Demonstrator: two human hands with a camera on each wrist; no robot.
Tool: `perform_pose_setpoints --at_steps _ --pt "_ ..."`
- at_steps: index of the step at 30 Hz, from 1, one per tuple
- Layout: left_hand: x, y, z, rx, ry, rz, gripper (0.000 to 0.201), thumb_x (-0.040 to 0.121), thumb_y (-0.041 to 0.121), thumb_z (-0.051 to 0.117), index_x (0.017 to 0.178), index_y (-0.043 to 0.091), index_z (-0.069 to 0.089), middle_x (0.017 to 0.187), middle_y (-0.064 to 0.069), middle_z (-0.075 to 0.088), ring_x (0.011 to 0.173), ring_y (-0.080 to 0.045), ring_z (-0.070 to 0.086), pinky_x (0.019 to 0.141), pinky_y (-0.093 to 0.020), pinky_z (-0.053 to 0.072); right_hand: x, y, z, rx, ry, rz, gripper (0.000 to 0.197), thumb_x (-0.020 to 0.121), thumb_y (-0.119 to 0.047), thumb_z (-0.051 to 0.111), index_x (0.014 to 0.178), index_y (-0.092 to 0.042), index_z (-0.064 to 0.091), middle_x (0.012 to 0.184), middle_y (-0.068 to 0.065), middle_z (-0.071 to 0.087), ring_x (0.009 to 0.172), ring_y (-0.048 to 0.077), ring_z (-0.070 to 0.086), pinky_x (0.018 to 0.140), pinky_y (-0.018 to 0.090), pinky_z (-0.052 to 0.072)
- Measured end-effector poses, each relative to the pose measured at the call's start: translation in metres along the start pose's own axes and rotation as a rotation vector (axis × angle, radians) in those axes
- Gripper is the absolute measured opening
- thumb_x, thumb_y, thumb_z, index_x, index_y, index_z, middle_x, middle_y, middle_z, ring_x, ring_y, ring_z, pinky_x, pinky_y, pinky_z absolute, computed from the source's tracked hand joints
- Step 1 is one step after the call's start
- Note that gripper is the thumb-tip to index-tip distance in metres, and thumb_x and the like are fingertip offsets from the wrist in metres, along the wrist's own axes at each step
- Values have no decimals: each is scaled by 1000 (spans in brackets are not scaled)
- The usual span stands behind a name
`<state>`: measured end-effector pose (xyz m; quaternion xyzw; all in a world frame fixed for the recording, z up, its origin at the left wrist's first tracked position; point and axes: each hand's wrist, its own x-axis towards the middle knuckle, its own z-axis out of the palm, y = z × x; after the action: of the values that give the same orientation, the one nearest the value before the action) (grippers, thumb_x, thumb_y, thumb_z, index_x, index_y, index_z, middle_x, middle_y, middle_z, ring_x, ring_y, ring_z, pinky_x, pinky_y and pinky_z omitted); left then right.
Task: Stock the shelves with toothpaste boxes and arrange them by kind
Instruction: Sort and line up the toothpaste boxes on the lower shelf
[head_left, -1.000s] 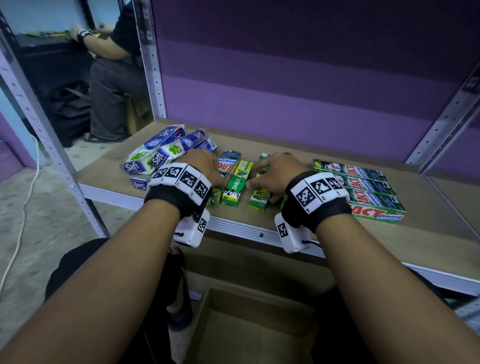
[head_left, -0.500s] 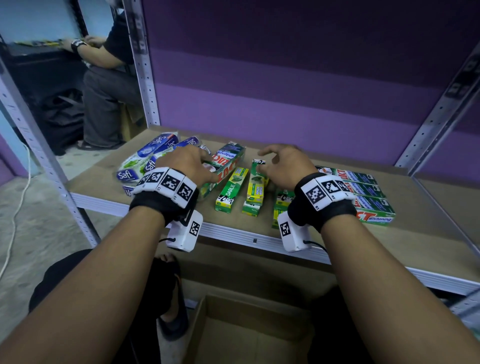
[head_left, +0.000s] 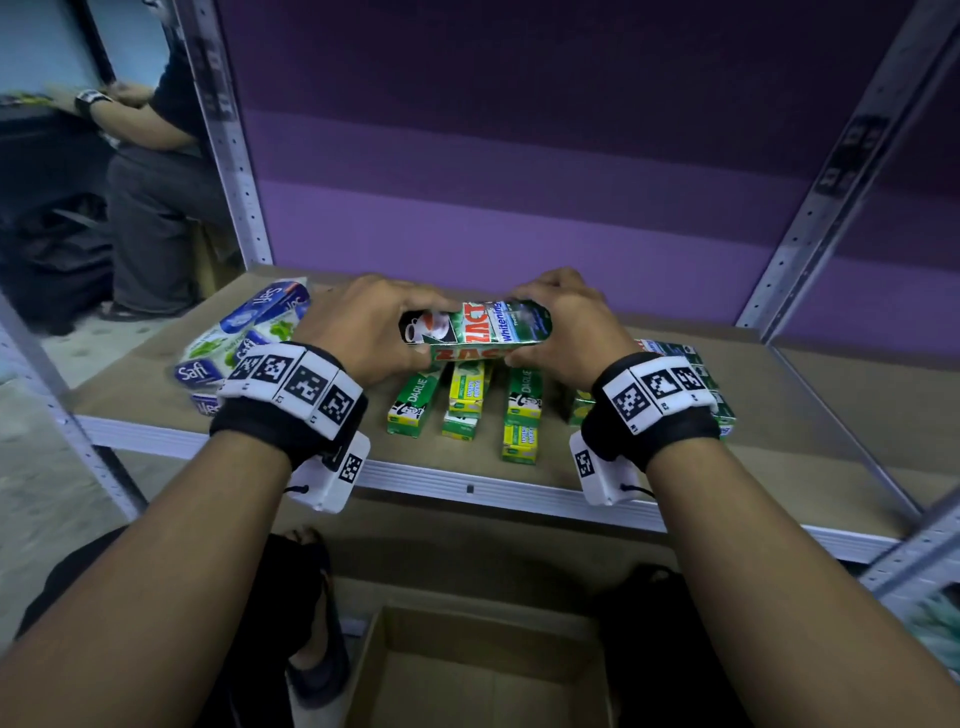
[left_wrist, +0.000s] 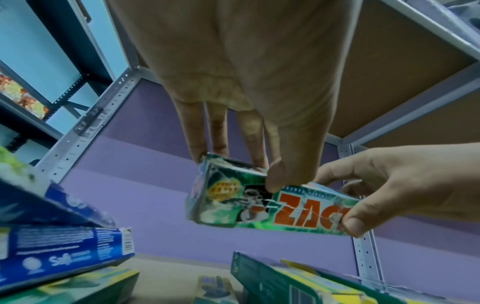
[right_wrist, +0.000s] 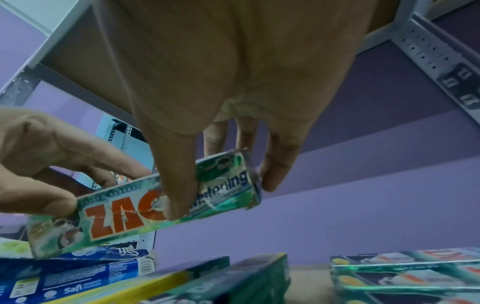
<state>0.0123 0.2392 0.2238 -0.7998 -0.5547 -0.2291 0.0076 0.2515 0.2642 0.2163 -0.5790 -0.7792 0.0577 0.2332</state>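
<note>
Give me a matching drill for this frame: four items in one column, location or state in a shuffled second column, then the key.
Items
1. Zact box
2. Safi boxes
3. Darlie boxes
4. cardboard carton

Places or states
A. on the floor below the shelf, open
B. piled at the shelf's left end
C. lying in rows on the shelf, under the hands
D. lifted off the shelf, left hand and right hand pinching its two ends

Pairs: 1-D, 2-B, 3-C, 4-A
</note>
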Motion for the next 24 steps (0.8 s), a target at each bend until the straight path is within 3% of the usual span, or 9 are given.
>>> perform_pose_setpoints --at_steps 3,6,10,14,16,17,19,21,24 --pt "9 9 6 -54 -2 69 58 71 27 71 126 43 61 120 23 65 111 -15 60 89 -42 51 -8 10 -13 -15 37 -10 63 69 -34 86 127 -32 61 118 1 54 111 25 53 96 34 46" --pt "16 21 13 -160 29 140 59 73 23 73 129 34 60 121 12 63 111 -18 57 96 -39 47 -20 26 -27 -4 119 -2 61 69 -37 87 125 -31 64 112 1 58 103 20 56 86 25 42" --pt "23 42 22 -337 76 153 58 76 31 80 131 28 60 122 7 58 114 -8 53 96 -22 40 -47 52 -51 4 139 41 64 69 -38 88 128 -26 64 113 4 61 99 20 57 82 25 40" --pt "26 67 35 -449 -29 160 51 72 43 82 120 34 68 113 12 64 103 4 57 83 0 36 -79 80 -69 -1 53 125 66 71 -41 86 131 -25 62 109 -3 61 93 11 59 76 17 43" --pt "26 79 42 -475 -89 170 48 70 47 82 116 38 69 111 12 66 101 3 59 85 -5 43 -94 91 -75 51 12 155 63 71 -36 87 129 -23 64 103 -10 61 82 -8 58 65 2 38" --pt "27 85 46 -474 -122 179 48 70 49 82 116 39 70 112 12 67 103 1 60 91 -16 48 -101 96 -76 74 -5 169 63 71 -33 87 128 -22 65 105 -10 62 81 -10 57 64 1 38" --pt "27 95 53 -462 -178 196 50 69 54 80 116 40 69 114 12 68 106 -4 61 95 -33 51 -113 105 -78 65 -29 207 66 71 -33 87 131 -22 63 112 -3 56 89 2 53 76 10 38" --pt "27 104 59 -439 -216 196 51 65 61 79 113 45 70 116 14 69 106 -2 62 95 -33 51 -123 113 -79 30 -61 253 68 71 -36 87 133 -24 61 115 1 49 98 12 48 85 21 36" --pt "26 113 68 -409 -267 186 52 56 71 76 104 51 70 108 21 70 96 6 63 87 -24 52 -136 126 -77 25 -126 300 64 72 -36 86 130 -29 63 120 4 46 100 17 49 86 21 35"
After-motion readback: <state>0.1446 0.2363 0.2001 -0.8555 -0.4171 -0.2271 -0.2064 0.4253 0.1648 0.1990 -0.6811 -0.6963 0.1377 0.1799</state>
